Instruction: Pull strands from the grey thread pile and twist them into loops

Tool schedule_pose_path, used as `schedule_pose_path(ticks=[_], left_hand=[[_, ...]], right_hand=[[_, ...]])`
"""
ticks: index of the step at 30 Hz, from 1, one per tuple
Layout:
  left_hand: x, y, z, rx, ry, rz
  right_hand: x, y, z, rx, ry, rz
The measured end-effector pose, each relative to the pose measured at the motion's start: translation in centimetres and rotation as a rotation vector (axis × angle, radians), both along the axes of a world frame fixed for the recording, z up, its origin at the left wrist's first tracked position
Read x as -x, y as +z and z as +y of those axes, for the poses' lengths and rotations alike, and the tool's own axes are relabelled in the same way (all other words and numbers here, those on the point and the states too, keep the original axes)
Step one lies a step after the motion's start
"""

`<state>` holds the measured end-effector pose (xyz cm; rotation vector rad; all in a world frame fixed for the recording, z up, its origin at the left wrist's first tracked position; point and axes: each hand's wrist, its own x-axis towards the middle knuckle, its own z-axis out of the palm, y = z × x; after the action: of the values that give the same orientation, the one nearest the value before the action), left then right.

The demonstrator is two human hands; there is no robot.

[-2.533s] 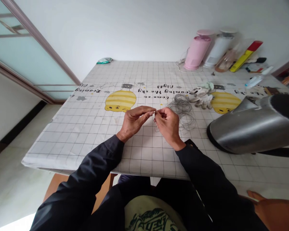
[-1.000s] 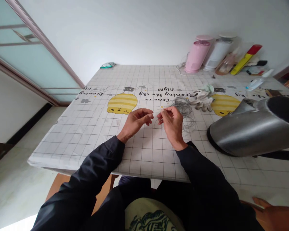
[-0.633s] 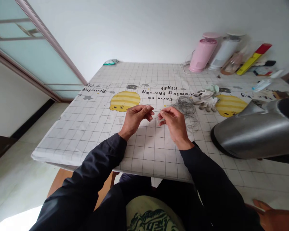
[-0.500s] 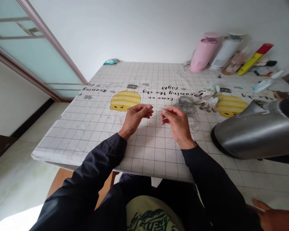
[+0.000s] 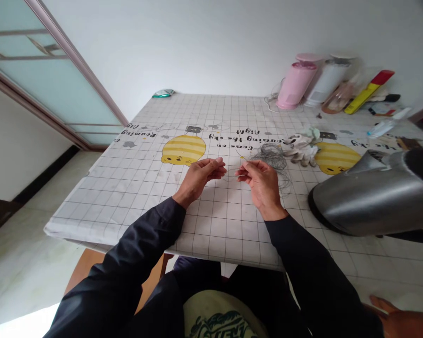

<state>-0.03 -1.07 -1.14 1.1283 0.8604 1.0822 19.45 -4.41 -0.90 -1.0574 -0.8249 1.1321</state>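
Note:
Above the checked tablecloth, my left hand [image 5: 197, 179] is closed in a pinch, thumb against the fingers. A hand's width to its right, my right hand [image 5: 262, 185] pinches with thumb and forefinger. A thin strand of wire [image 5: 231, 169] shows faintly in the gap between the fingertips, and both hands seem to hold it. Just behind my right hand lies a loose, tangled coil of thin grey wire [image 5: 273, 156], partly hidden by the fingers. A pair of whitish work gloves [image 5: 303, 149] rests to the right of the coil.
A metal kettle [image 5: 370, 206] stands close on the right. Along the wall are a pink cylinder [image 5: 296, 87], a white one [image 5: 326, 84], a yellow-red box [image 5: 368, 93] and a clear bottle [image 5: 387, 124]. A green packet [image 5: 162, 93] lies at the far left corner.
Both hands have stayed close together with nearly the same pinch. A wire end now sticks up behind my right fingertips. The view has tipped slightly.

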Motion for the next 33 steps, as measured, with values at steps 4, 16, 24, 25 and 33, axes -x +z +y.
schedule_pose_path(ticks=[4, 16, 24, 25, 33], left_hand=[[-0.5, 0.2, -0.6, -0.114, -0.059, 0.101], [0.0, 0.3, -0.4, -0.166, -0.063, 0.23], [-0.1, 0.4, -0.4, 0.162, -0.077, -0.178], [-0.1, 0.5, -0.5, 0.181, -0.079, -0.211], [1.1, 1.4, 0.2, 0.235, -0.224, -0.113]], right_hand=[[0.3, 0.1, -0.1, 0.002, 0.004, -0.045], [-0.9, -0.3, 0.2, -0.12, 0.165, -0.28], [0.0, -0.2, -0.2, -0.223, -0.058, -0.39], [0.0, -0.3, -0.2, -0.227, -0.063, -0.385], [-0.7, 0.2, -0.1, -0.251, -0.044, -0.38]])
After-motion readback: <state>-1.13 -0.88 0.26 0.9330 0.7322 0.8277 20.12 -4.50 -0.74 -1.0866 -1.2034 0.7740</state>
